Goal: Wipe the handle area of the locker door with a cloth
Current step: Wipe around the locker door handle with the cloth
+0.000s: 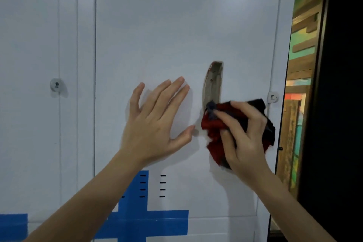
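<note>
The locker door [167, 35] fills the view, its recessed handle [213, 82] a tall slot running from 12 to 6 o'clock. The right hand [243, 135] clutches a bunched red-and-black cloth [214, 124] against the slot's lower end, so the unwiped length lies at 12 o'clock from it. The left hand [155, 122], fingers spread flat, presses the door at the handle's 8 o'clock, empty. The right hand is nearer.

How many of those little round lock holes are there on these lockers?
2. One lock sits on the neighbouring door at far left; the other lock is on the right edge of the labelled door, just above the red cloth. Others may lie out of view.
</note>
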